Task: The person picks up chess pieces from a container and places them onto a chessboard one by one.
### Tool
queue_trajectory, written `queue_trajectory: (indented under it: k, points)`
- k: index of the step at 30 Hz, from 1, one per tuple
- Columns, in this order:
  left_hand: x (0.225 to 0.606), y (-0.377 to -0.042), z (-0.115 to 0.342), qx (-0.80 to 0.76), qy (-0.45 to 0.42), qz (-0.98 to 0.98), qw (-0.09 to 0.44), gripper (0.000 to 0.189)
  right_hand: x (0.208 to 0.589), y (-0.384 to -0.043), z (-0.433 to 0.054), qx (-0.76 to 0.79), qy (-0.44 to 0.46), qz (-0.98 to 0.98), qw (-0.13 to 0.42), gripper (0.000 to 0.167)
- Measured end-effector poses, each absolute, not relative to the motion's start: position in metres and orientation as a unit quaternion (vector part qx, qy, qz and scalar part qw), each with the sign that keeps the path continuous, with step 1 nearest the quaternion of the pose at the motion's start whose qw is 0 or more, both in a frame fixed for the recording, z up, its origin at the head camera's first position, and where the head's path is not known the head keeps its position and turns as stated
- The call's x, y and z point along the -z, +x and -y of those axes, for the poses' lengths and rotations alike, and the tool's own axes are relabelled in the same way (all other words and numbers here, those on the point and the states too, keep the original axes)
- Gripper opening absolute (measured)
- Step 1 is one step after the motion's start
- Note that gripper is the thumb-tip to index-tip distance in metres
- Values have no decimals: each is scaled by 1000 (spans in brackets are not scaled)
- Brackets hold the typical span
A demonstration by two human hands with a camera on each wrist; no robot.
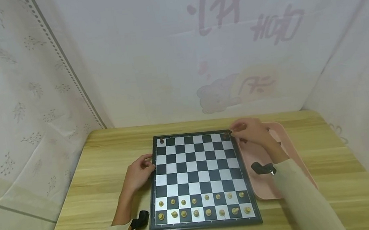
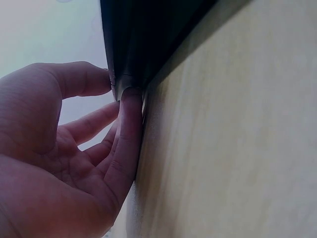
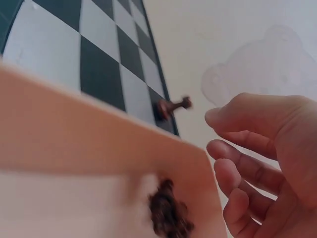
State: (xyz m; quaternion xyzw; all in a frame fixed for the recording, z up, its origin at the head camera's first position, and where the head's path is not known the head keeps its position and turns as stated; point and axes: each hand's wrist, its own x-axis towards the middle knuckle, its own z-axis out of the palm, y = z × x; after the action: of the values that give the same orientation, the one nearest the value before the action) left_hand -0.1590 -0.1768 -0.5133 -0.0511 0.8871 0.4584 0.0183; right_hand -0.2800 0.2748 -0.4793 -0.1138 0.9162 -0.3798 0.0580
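Observation:
A black-and-white chessboard [image 1: 191, 166] lies on the table. At its left edge, my left hand [image 1: 139, 172] holds the rim; in the left wrist view the thumb and a finger [image 2: 130, 114] touch the board's side [image 2: 133, 44]. My right hand [image 1: 250, 132] is by the far right corner. A dark brown chess piece [image 3: 171, 106] stands on the corner square there. In the right wrist view the right hand's fingers [image 3: 242, 116] are loosely bent, apart from that piece, with nothing between them. Another dark piece [image 1: 161, 140] stands at the far left corner.
Light pieces [image 1: 208, 212] fill the two near rows. A pink tray [image 1: 263, 193] stands right of the board, partly under the right forearm, with dark pieces [image 3: 168, 210] inside. White patterned cloth [image 1: 163, 56] hangs behind the wooden table [image 1: 89, 180].

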Motion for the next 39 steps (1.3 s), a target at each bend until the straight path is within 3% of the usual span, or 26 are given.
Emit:
queue_trajectory:
  k: [9, 16, 22, 34, 39]
  points:
    - [514, -159, 177, -461, -52, -886, 18, 46, 479, -269, -320, 284, -82, -955, 16, 35]
    - [515, -159, 178, -459, -53, -887, 18, 46, 489, -267, -344, 342, -113, -933, -8, 23]
    - [518, -160, 179, -457, -51, -888, 19, 47, 493, -266, -341, 334, -106, -937, -7, 23]
    - [518, -159, 179, -463, -49, -885, 16, 46, 497, -271, -325, 155, -125, -980, -20, 33]
    - [517, -158, 178, -464, -47, -885, 16, 46, 497, -271, -325, 145, -145, -978, -26, 25]
